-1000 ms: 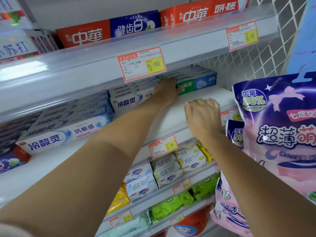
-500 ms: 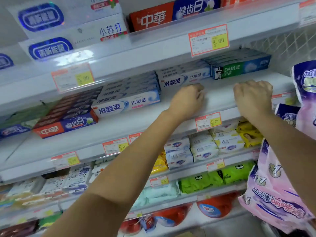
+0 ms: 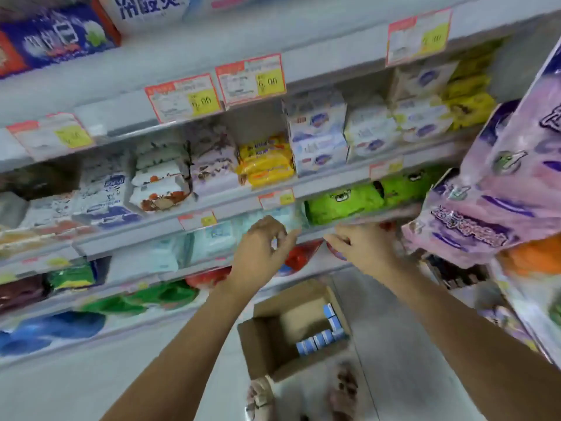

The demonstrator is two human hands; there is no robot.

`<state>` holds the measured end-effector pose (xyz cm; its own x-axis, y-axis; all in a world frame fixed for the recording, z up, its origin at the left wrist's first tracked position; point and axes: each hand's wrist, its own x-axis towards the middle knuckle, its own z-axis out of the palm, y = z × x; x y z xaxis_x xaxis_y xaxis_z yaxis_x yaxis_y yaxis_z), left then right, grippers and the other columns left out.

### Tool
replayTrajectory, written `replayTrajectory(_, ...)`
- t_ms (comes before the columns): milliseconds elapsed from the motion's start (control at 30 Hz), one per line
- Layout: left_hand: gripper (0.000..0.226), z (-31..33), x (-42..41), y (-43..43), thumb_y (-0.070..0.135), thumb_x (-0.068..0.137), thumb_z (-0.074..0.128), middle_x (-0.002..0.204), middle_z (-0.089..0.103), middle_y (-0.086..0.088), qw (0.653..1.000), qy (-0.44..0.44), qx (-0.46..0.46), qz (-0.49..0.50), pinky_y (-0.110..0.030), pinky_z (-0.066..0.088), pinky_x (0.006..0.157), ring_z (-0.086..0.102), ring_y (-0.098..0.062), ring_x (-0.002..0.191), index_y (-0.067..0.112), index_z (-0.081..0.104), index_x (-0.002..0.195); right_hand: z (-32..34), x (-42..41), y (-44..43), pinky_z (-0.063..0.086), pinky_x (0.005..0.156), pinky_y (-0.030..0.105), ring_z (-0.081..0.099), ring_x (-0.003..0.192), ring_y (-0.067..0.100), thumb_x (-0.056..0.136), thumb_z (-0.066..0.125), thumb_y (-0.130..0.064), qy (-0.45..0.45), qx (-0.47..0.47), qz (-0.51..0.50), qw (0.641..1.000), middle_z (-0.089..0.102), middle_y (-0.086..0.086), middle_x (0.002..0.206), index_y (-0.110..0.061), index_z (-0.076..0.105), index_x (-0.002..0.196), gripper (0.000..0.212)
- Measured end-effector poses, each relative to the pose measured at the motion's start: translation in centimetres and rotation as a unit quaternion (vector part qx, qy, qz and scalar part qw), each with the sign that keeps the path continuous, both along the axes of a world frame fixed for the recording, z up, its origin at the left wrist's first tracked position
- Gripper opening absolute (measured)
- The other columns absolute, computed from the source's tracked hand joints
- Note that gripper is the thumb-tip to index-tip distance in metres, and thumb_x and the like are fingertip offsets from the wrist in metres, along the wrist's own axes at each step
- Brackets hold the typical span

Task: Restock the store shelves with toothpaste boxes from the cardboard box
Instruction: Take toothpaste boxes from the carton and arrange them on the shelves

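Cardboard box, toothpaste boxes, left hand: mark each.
cardboard box [image 3: 265, 343], head view, left side wall.
toothpaste boxes [image 3: 318, 340], head view, blue ends of the row.
left hand [image 3: 261, 250], head view, back of hand.

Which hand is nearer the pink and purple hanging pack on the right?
Right. The right hand sits just left of the pink and purple hanging pack, by its lower corner; the left hand is farther left, beyond the right hand.

Shop aisle, tiered shelves [image 3: 334, 68] with price tags [image 3: 251, 79], packaged goods [image 3: 317, 132], stock carton [image 3: 273, 338] on floor
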<state>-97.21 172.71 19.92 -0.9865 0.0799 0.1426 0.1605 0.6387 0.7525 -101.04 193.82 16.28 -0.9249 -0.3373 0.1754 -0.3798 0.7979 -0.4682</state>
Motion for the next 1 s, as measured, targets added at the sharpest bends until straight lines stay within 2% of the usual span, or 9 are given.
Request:
replayTrajectory(133, 0.028, -10.2, 3.9, -2.6, 0.037, 0.082, 0.061, 0.074, 0.059, -0.009, 0.987, -0.155, -0.024, 0.039, -0.032, 0.039, 0.065, 0.057, -0.022, 0.071, 0.024, 0.049, 0.061, -10.6, 4.0, -0.7, 0.029, 0.053, 0.031, 0.05, 0.063, 0.025, 0.089, 0.061, -0.033, -0.253, 0.036, -0.039, 0.966, 0.043, -0.002, 0.056, -0.02, 0.041, 0.058, 0.039)
replayTrajectory(233, 0.014, -17.7, 6.4, -4.2, 0.02, 0.084, 0.068, 0.092, 0.061, -0.01, 0.958, -0.278, -0.046, 0.061, -0.032, 0.044, 0.076, 0.057, -0.025, 0.088, 0.012, 0.06, 0.076, -18.1, 7.0, -1.2, 0.037, 0.068, 0.031, 0.059, 0.089, 0.032, 0.083, 0.058, -0.025, -0.372, 0.064, -0.067, 0.924, 0.061, 0.016, 0.089, -0.013, 0.06, 0.084, 0.011)
replayTrajectory(333, 0.021, -26.6, 9.1, -6.7, 0.041, 0.078, 0.065, 0.091, 0.059, 0.0, 0.93, -0.351, -0.096, 0.05, -0.031, 0.044, 0.076, 0.057, -0.019, 0.088, 0.023, 0.055, 0.077, -25.7, 9.8, -2.0, 0.032, 0.069, 0.027, 0.057, 0.095, 0.033, 0.076, 0.05, -0.038, -0.427, 0.101, -0.078, 0.895, 0.059, 0.018, 0.101, -0.009, 0.058, 0.106, 0.042)
replayTrajectory(400, 0.023, -32.5, 11.0, -8.5, 0.05, 0.074, 0.055, 0.093, 0.061, 0.003, 0.912, -0.391, -0.116, 0.049, -0.028, 0.045, 0.079, 0.059, -0.017, 0.092, 0.028, 0.055, 0.08, -29.7, 11.3, -3.0, 0.035, 0.072, 0.028, 0.055, 0.102, 0.033, 0.081, 0.06, -0.024, -0.444, 0.101, -0.099, 0.885, 0.056, 0.016, 0.109, -0.003, 0.051, 0.118, 0.043)
replayTrajectory(500, 0.008, -37.8, 12.9, -9.7, 0.02, 0.086, 0.059, 0.103, 0.06, -0.004, 0.918, -0.358, -0.143, 0.093, -0.029, 0.049, 0.083, 0.056, -0.022, 0.101, 0.016, 0.065, 0.089, -35.4, 13.1, -5.1, 0.044, 0.082, 0.031, 0.054, 0.113, 0.028, 0.083, 0.064, -0.02, -0.47, 0.118, -0.106, 0.868, 0.054, 0.012, 0.123, -0.008, 0.045, 0.13, 0.052)
replayTrajectory(567, 0.025, -40.6, 14.0, -10.4, 0.011, 0.096, 0.042, 0.105, 0.061, -0.01, 0.935, -0.304, -0.161, 0.089, -0.033, 0.052, 0.085, 0.058, -0.026, 0.099, 0.008, 0.067, 0.098, -38.7, 14.1, -6.7, 0.044, 0.093, 0.03, 0.05, 0.12, 0.024, 0.087, 0.062, -0.023, -0.496, 0.142, -0.09, 0.852, 0.046, 0.01, 0.135, -0.012, 0.034, 0.14, 0.061)
replayTrajectory(700, 0.061, -46.3, 16.7, -12.2, 0.037, 0.089, 0.054, 0.152, 0.028, -0.001, 0.909, -0.397, -0.116, 0.056, -0.032, 0.032, 0.11, 0.038, -0.024, 0.135, 0.019, 0.034, 0.143, -45.0, 15.6, -9.7, 0.04, 0.101, 0.036, 0.042, 0.129, 0.028, 0.087, 0.064, -0.023, -0.53, 0.156, -0.084, 0.829, 0.04, 0.012, 0.142, -0.013, 0.026, 0.145, 0.07)
replayTrajectory(833, 0.078, -49.4, 17.9, -13.6, 0.034, 0.088, 0.063, 0.159, 0.003, 0.009, 0.92, -0.364, -0.14, 0.038, -0.029, 0.039, 0.103, 0.033, -0.019, 0.139, 0.023, 0.017, 0.151, -49.6, 15.3, -12.0, 0.046, 0.091, 0.036, 0.051, 0.118, 0.028, 0.09, 0.06, -0.028, -0.522, 0.199, -0.078, 0.825, 0.051, 0.013, 0.131, -0.01, 0.041, 0.133, 0.05)
replayTrajectory(1000, 0.074, -49.6, 18.1, -14.2, 0.034, 0.095, 0.051, 0.153, -0.005, 0.021, 0.926, -0.358, -0.122, 0.016, -0.028, 0.044, 0.097, 0.057, -0.018, 0.119, 0.036, 0.0, 0.149, -53.0, 15.2, -14.1, 0.032, 0.105, 0.043, 0.029, 0.133, 0.036, 0.092, 0.055, -0.036, -0.459, 0.327, -0.067, 0.823, 0.028, 0.02, 0.145, -0.014, 0.036, 0.141, 0.057)
